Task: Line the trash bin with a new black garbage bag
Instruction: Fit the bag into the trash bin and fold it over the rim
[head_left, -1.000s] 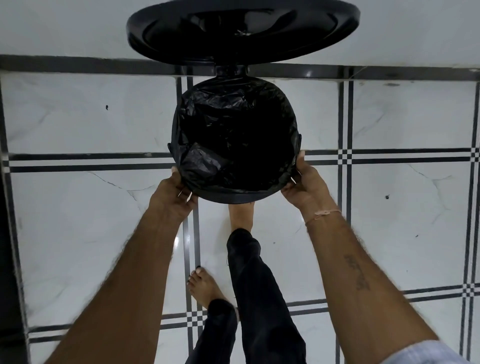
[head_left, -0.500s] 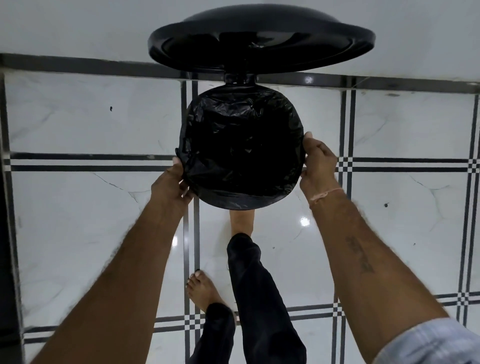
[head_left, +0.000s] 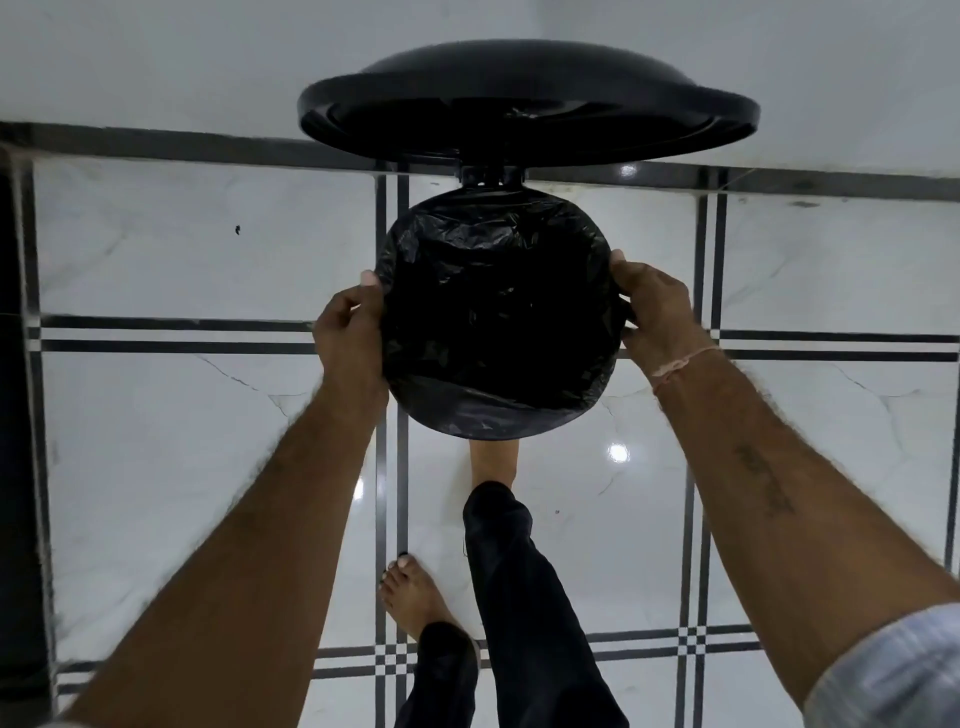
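Observation:
A round black trash bin stands on the floor, seen from above, with its lid (head_left: 530, 111) raised at the far side. A black garbage bag (head_left: 498, 312) fills the opening and is folded over the rim all round. My left hand (head_left: 353, 332) grips the bag-covered rim on the left side. On the right side my right hand (head_left: 652, 312) curls round the rim, fingers over the bag edge. The bin's body is hidden beneath the bag and rim.
White marble floor tiles (head_left: 182, 467) with black double stripes spread all around. A white wall with a dark skirting (head_left: 156, 143) runs behind the bin. My right foot (head_left: 493, 462) is at the bin's base, my left foot (head_left: 410, 597) stands further back. A dark edge (head_left: 15, 415) lies at the far left.
Both hands have slid from the near part of the rim to its left and right sides. The crumpled bag now lies smoother inside, and the view has shifted so the bin sits lower.

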